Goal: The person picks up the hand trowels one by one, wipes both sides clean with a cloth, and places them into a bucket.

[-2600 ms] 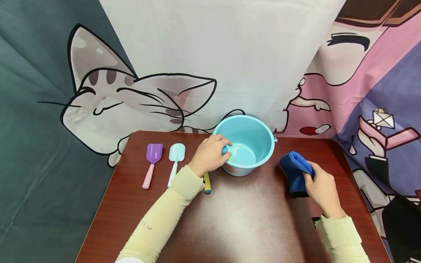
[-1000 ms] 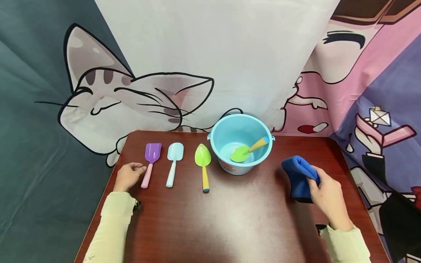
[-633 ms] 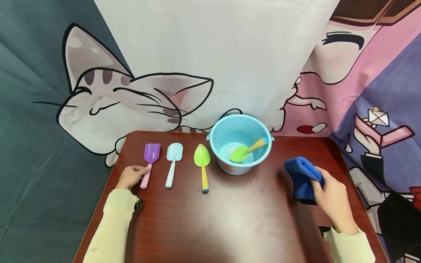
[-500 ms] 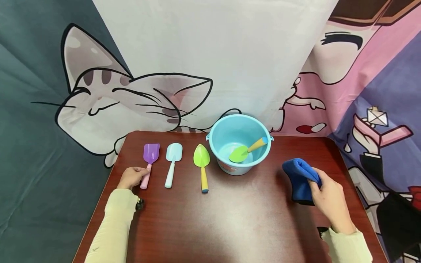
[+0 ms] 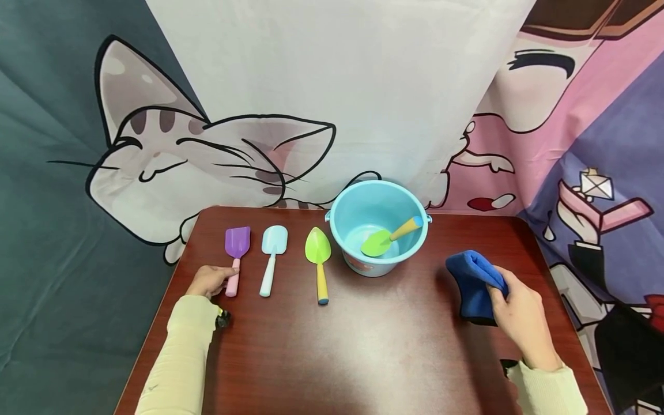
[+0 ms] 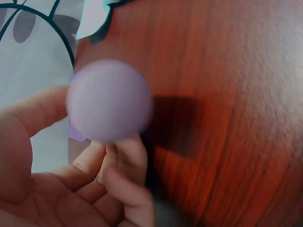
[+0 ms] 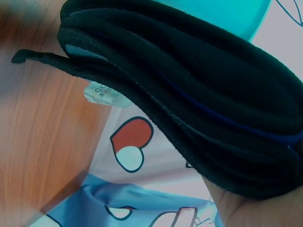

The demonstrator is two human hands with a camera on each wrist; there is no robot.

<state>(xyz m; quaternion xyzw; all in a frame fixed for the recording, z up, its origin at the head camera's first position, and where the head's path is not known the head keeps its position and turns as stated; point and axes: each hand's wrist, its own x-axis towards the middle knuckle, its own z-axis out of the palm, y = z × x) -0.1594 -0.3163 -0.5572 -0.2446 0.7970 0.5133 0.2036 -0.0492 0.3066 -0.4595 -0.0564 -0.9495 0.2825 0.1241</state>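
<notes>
My left hand (image 5: 208, 280) pinches the pink handle of a purple toy shovel (image 5: 237, 242), which stands at the left end of a row on the table. In the left wrist view the round butt of its handle (image 6: 110, 100) faces the camera, with thumb and fingers about it. My right hand (image 5: 521, 314) grips a folded blue fabric piece (image 5: 473, 285) above the table's right side. Its thick black layers (image 7: 189, 71) fill much of the right wrist view. Between the hands, a light blue bucket (image 5: 384, 199) holds a green trowel (image 5: 377, 243) with a yellow handle.
A pale blue toy shovel (image 5: 275, 239) and another green trowel (image 5: 318, 245) lie between the purple shovel and the bucket. The brown table (image 5: 373, 351) ends at a printed curtain (image 5: 404, 86) close behind the bucket.
My left hand has let go of a green trowel in the bucket, moved left and taken hold of the purple shovel's handle. My right hand keeps the blue fabric, shifted slightly.
</notes>
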